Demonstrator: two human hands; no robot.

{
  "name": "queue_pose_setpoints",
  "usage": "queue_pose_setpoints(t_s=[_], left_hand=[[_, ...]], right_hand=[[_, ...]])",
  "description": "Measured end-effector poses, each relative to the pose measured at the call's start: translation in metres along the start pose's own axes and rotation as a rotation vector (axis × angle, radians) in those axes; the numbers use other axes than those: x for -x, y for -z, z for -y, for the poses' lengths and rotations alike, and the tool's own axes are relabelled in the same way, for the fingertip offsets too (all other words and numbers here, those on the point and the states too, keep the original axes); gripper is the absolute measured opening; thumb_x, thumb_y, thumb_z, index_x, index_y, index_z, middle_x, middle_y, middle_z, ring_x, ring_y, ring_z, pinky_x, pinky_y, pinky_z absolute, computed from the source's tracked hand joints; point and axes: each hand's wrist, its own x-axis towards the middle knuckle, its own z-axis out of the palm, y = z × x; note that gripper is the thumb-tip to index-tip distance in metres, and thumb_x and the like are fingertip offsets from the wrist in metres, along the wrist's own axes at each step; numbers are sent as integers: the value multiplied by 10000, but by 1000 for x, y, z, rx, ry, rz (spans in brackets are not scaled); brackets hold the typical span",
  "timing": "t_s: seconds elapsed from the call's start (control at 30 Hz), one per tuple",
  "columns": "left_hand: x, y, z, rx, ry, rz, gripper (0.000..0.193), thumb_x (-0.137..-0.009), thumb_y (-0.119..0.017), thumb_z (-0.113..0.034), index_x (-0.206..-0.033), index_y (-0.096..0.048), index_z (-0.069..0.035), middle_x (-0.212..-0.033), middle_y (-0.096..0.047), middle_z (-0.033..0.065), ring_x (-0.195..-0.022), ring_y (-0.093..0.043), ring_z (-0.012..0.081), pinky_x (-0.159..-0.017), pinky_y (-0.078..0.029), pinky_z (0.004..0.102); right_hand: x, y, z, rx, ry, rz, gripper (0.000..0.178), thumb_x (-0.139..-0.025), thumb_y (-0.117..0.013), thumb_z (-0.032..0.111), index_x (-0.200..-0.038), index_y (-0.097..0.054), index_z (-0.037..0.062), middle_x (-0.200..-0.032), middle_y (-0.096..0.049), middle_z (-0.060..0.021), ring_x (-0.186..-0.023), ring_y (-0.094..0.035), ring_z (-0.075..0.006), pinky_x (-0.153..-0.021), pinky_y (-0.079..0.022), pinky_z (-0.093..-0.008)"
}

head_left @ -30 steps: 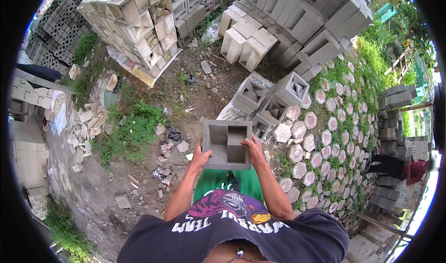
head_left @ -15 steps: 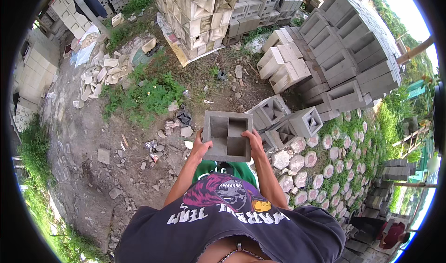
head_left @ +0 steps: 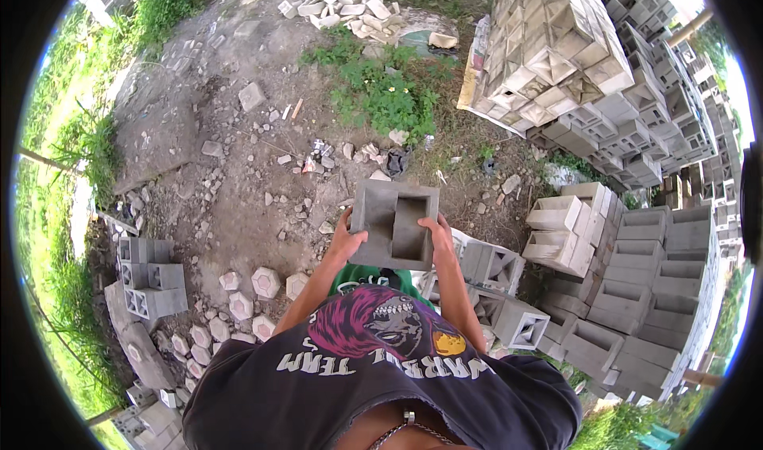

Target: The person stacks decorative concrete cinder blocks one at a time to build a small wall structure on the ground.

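In front of my waist I carry a square grey concrete block [head_left: 377, 211], its hollow face turned up toward me. Inside it, a stepped partition splits the hollow into deeper and shallower parts. My left hand [head_left: 346, 239] is closed on the block's left side, thumb over the near rim. On the opposite side my right hand [head_left: 436, 237] grips it, thumb hooked over the right wall. The fingers beneath are mostly hidden. Just right of my right forearm, more grey blocks [head_left: 493, 265] with patterned openings rest on the ground.
Tall stacks of pale blocks [head_left: 556, 60] and grey blocks [head_left: 636, 291] stand at the right. A small group of grey blocks [head_left: 155, 279] sits at the left. Hexagonal pavers [head_left: 265, 283] lie near my left arm. Rubble [head_left: 342, 6] and weeds [head_left: 389, 92] are ahead on the dirt ground.
My view has swung to the left: the stacks now appear farther right, and the small group of grey blocks shows at the left. Both hands keep holding the block at my waist.
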Motion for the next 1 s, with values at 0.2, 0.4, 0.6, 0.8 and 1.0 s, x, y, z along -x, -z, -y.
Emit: queue_pose_setpoints(t_s=[0.2, 0.4, 0.6, 0.8, 1.0], left_hand=[[29, 48, 34, 119, 92, -248, 879, -644, -651, -62, -1460, -326, -82, -1102, -624, 175, -915, -633, 248, -779, -520, 358], [54, 87, 24, 381, 136, -357, 865, -695, -703, -91, -1457, -293, -84, -1102, -631, 197, -931, -643, 260, -803, -527, 382], [52, 135, 46, 527, 89, -538, 856, -732, -725, -116, -1454, -267, -69, -1168, -603, 217, -951, -648, 276, -800, -540, 393], [54, 179, 37, 598, 17, -608, 805, -730, -662, -84, -1443, -287, -59, -1149, -599, 216, -933, -645, 280, -771, -547, 391], [63, 216, 40, 642, 25, -744, 801, -715, -653, -89, -1438, -310, -65, -1088, -611, 192, -906, -640, 266, -762, -547, 389]], right_hand=[[-12, -59, -16, 207, -64, 193, 725, -682, -727, 109, -1360, -483, 37, -1098, -636, -131, -938, -636, -246, -809, -524, -367], [-30, -122, -28, 402, -110, 364, 679, -697, -725, 117, -1336, -512, 34, -1133, -633, -109, -994, -619, -231, -860, -500, -341], [-16, -206, -36, 512, -18, 541, 582, -727, -715, 190, -1257, -549, 17, -1102, -624, -109, -963, -610, -232, -841, -494, -364], [-26, -267, -49, 541, -24, 623, 791, -707, -773, 184, -1389, -423, -16, -1158, -611, -179, -982, -638, -259, -835, -534, -381], [-34, -322, -77, 597, -74, 781, 738, -739, -765, 211, -1378, -454, 12, -1194, -600, -159, -1032, -618, -248, -878, -515, -372]])
